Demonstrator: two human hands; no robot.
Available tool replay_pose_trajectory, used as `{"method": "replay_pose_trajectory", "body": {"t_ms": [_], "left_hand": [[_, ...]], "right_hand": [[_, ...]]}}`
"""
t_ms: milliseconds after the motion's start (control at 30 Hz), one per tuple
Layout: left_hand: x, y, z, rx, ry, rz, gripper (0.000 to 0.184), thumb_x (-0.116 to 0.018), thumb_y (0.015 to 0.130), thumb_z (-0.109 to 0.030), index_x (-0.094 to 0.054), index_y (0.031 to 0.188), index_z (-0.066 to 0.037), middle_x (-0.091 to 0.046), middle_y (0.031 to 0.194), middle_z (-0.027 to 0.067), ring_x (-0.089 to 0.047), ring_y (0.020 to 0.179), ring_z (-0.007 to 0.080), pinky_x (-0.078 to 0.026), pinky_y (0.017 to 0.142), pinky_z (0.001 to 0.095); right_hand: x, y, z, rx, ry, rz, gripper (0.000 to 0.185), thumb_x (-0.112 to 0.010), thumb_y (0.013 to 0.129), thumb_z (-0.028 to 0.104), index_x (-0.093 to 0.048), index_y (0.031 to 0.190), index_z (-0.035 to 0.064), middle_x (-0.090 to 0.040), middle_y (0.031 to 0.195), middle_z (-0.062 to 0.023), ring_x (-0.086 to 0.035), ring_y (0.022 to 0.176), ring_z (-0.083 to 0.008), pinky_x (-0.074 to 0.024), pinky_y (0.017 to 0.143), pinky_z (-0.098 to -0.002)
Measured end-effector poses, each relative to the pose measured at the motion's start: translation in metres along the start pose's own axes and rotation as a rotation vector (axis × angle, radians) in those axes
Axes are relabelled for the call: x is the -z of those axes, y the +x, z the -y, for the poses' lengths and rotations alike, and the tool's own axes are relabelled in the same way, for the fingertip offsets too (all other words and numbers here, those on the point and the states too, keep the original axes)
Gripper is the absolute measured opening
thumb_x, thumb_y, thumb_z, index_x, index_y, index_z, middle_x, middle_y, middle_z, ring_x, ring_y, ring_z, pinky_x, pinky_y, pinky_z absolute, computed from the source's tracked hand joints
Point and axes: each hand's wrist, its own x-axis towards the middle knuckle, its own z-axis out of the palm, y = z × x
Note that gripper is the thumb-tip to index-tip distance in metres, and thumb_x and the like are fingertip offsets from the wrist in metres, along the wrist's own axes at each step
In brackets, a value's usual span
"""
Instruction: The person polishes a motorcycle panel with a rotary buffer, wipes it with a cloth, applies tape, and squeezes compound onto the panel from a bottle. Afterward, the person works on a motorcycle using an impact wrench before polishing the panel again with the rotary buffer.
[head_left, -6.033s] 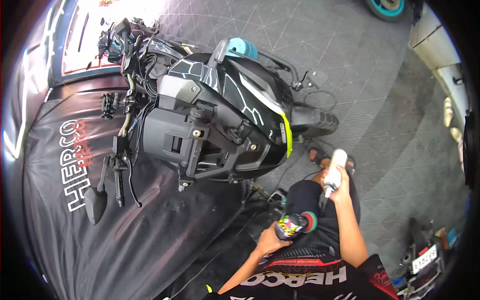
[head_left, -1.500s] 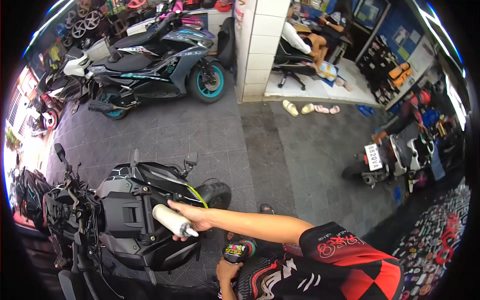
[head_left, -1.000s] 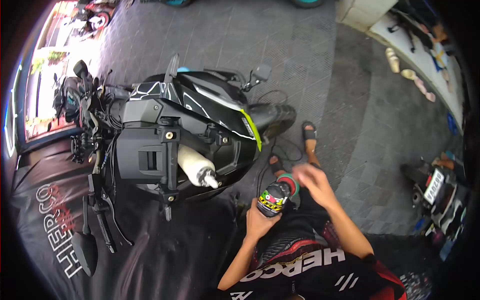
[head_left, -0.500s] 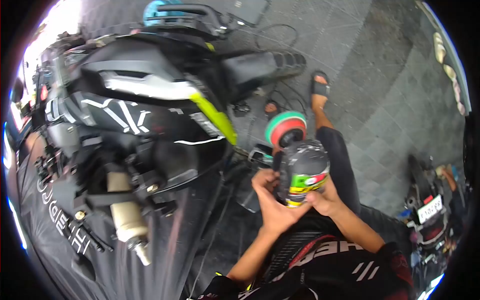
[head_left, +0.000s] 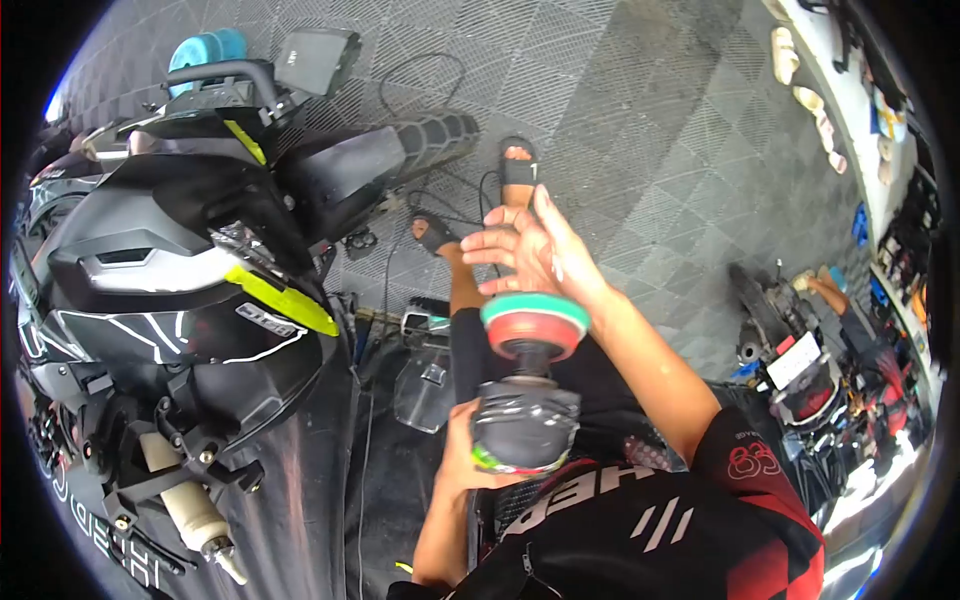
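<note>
Left hand [head_left: 462, 455]: wrapped around the polisher [head_left: 525, 425], firm grip on the dark body, tape-like wrap on its head. Pad [head_left: 535, 325], red with a green face, sits ahead of the left hand, pointing away from the wearer.

Right hand [head_left: 530, 250]: released, nothing in it. Palm up-ish, fingers spread, just beyond the pad. Can't tell if the fingers touch the pad rim.

Bottle [head_left: 185, 500]: well left of the left hand, free of both hands. Lies tilted in the black bracket [head_left: 175, 440] on the motorcycle [head_left: 160, 230], nozzle end toward the wearer's side. Motorcycle is left of both hands, yellow-green trim [head_left: 280, 297] on the body edge nearest them; its tire [head_left: 435, 150] is beyond and left of the right hand.

Clear tray-like piece [head_left: 425, 390]: near, ahead-left of the left hand. Black sheet [head_left: 290, 500] spreads between left hand and bottle. Cable [head_left: 440, 208] on the floor left of the right hand, near the wearer's sandals [head_left: 518, 172], which are just past the fingers.

Well right of the right hand: second motorcycle [head_left: 790, 350]. Farther off, beyond and right: pale slippers [head_left: 785, 55] on the floor. Blue roll-shaped item [head_left: 208, 55]: far left, beyond both hands.
</note>
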Motion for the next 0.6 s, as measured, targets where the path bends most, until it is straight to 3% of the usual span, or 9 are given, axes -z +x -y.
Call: {"method": "replay_pose_trajectory", "body": {"t_ms": [67, 167, 200, 233, 333, 367, 467, 533, 600], "left_hand": [[-0.022, 0.007, -0.013, 0.145, -0.202, -0.151, 0.076, -0.097, 0.050, -0.026, -0.067, 0.114, 0.002, -0.074, 0.106, 0.0120, -0.073, 0.096, 0.0231, -0.055, 0.090, 0.0364], [-0.035, 0.007, -0.001, 0.396, -0.522, -0.268, 0.068, -0.095, 0.052, -0.025, -0.070, 0.109, 0.001, -0.076, 0.099, 0.0113, -0.075, 0.088, 0.0212, -0.056, 0.085, 0.0347], [-0.027, 0.019, -0.012, 0.183, -0.262, -0.157, 0.066, -0.094, 0.054, -0.027, -0.070, 0.108, 0.001, -0.075, 0.098, 0.0119, -0.075, 0.087, 0.0225, -0.056, 0.084, 0.0345], [-0.020, 0.031, -0.023, -0.045, -0.017, -0.104, 0.064, -0.094, 0.055, -0.028, -0.070, 0.106, 0.001, -0.075, 0.097, 0.0124, -0.075, 0.086, 0.0239, -0.056, 0.084, 0.0343], [-0.018, 0.028, -0.016, -0.003, 0.127, -0.124, 0.063, -0.093, 0.057, -0.030, -0.069, 0.105, 0.003, -0.074, 0.096, 0.0133, -0.075, 0.085, 0.0259, -0.056, 0.083, 0.0341], [-0.014, 0.030, -0.022, 0.005, 0.190, -0.112, 0.062, -0.094, 0.058, -0.029, -0.068, 0.104, 0.003, -0.074, 0.096, 0.0124, -0.074, 0.086, 0.0247, -0.057, 0.082, 0.0354], [-0.012, 0.027, -0.012, 0.111, 0.121, -0.243, 0.052, -0.091, 0.061, -0.018, -0.071, 0.106, 0.000, -0.076, 0.096, 0.0094, -0.073, 0.084, 0.0169, -0.058, 0.078, 0.0338], [-0.008, 0.042, -0.036, 0.153, 0.044, -0.401, 0.045, -0.086, 0.065, -0.010, -0.073, 0.107, 0.000, -0.077, 0.096, 0.0078, -0.072, 0.083, 0.0111, -0.058, 0.074, 0.0310], [-0.010, 0.043, -0.029, 0.143, 0.058, -0.510, 0.051, -0.084, 0.066, -0.009, -0.069, 0.113, 0.000, -0.076, 0.096, 0.0103, -0.072, 0.084, 0.0150, -0.058, 0.075, 0.0335]], "right_hand": [[-0.006, 0.001, -0.013, -0.039, 0.092, 0.176, 0.075, -0.027, 0.101, 0.074, -0.051, 0.133, 0.0102, -0.059, 0.134, -0.0214, -0.055, 0.130, -0.0324, -0.0493, 0.103, -0.0545], [-0.017, -0.020, -0.008, -0.072, 0.242, 0.136, 0.070, -0.035, 0.101, 0.072, -0.049, 0.133, 0.0116, -0.057, 0.133, -0.0212, -0.052, 0.131, -0.0310, -0.0558, 0.095, -0.0520], [-0.015, -0.023, -0.008, -0.043, 0.220, 0.114, 0.072, -0.036, 0.100, 0.073, -0.049, 0.135, 0.0115, -0.055, 0.136, -0.0223, -0.051, 0.133, -0.0313, -0.0555, 0.096, -0.0523], [-0.011, -0.027, -0.011, -0.064, 0.187, 0.120, 0.080, -0.035, 0.099, 0.076, -0.044, 0.145, 0.0114, -0.047, 0.147, -0.0236, -0.045, 0.139, -0.0316, -0.0507, 0.103, -0.0543], [-0.010, -0.041, -0.019, -0.064, 0.016, 0.004, 0.089, -0.032, 0.098, 0.079, -0.034, 0.156, 0.0112, -0.040, 0.154, -0.0252, -0.039, 0.144, -0.0335, -0.0422, 0.111, -0.0575], [-0.008, -0.050, -0.022, -0.095, -0.004, 0.048, 0.093, -0.024, 0.097, 0.081, -0.029, 0.158, 0.0124, -0.038, 0.157, -0.0175, -0.033, 0.149, -0.0305, -0.0363, 0.115, -0.0573], [0.001, -0.075, -0.038, -0.178, -0.181, 0.112, 0.101, -0.022, 0.093, 0.085, -0.019, 0.162, 0.0118, -0.030, 0.163, -0.0166, -0.026, 0.152, -0.0301, -0.0251, 0.122, -0.0532], [0.011, -0.080, -0.063, -0.050, -0.348, 0.228, 0.117, -0.017, 0.088, 0.091, -0.007, 0.163, 0.0016, -0.012, 0.170, -0.0157, -0.018, 0.156, -0.0276, -0.0110, 0.127, -0.0452], [0.019, -0.082, -0.085, 0.144, -0.475, 0.270, 0.115, -0.048, 0.076, 0.077, -0.020, 0.158, 0.0001, -0.027, 0.162, -0.0169, -0.029, 0.150, -0.0284, -0.0201, 0.123, -0.0446]]}}
